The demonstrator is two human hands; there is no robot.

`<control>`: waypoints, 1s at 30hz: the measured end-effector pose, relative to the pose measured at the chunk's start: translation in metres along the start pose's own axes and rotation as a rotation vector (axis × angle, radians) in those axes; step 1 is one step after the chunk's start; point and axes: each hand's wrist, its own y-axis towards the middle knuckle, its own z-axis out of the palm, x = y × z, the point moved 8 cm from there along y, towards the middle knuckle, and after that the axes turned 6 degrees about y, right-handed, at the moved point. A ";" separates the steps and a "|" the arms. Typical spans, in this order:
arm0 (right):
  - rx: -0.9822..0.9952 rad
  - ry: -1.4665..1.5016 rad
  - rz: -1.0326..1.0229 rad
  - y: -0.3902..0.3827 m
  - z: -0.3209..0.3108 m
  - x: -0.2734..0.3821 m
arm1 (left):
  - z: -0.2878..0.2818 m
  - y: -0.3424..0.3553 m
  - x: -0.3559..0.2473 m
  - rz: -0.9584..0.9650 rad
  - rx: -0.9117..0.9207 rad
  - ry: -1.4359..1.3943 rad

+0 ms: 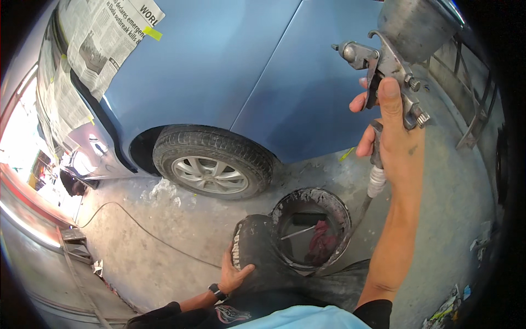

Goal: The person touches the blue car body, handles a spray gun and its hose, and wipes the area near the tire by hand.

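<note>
My right hand [390, 129] is raised at the right, wrapped round the handle of a metal spray gun [392, 59]. A grey metal cup [416, 27] sits on top of the gun, and its nozzle faces left toward the car's blue body panel [307, 93]. From the gun's handle a hose [361, 211] hangs down past the bucket. My left hand [234, 273] rests on my bent knee [255, 241], thumb apart from the fingers and holding nothing. The tips of its fingers are hidden by the knee's side.
A car wheel [211, 170] stands ahead of my knee. Taped newspaper [104, 49] covers the car's upper left. A stained black bucket [345, 219] holds a dark red cloth [323, 241] and a thin stick. A thin hose [159, 238] crosses the floor; a metal frame [474, 104] stands right.
</note>
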 end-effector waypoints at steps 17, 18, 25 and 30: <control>0.170 -0.149 0.048 -0.029 0.035 -0.016 | -0.004 0.001 0.000 0.024 -0.022 -0.026; 0.201 -0.175 0.072 -0.033 0.039 -0.020 | -0.005 0.000 0.002 0.029 -0.035 -0.054; 0.504 -0.146 0.258 -0.071 0.076 -0.063 | -0.007 0.001 0.000 0.025 -0.052 -0.013; 0.344 -0.170 0.112 -0.056 0.066 -0.039 | -0.009 0.000 -0.004 0.016 -0.050 0.008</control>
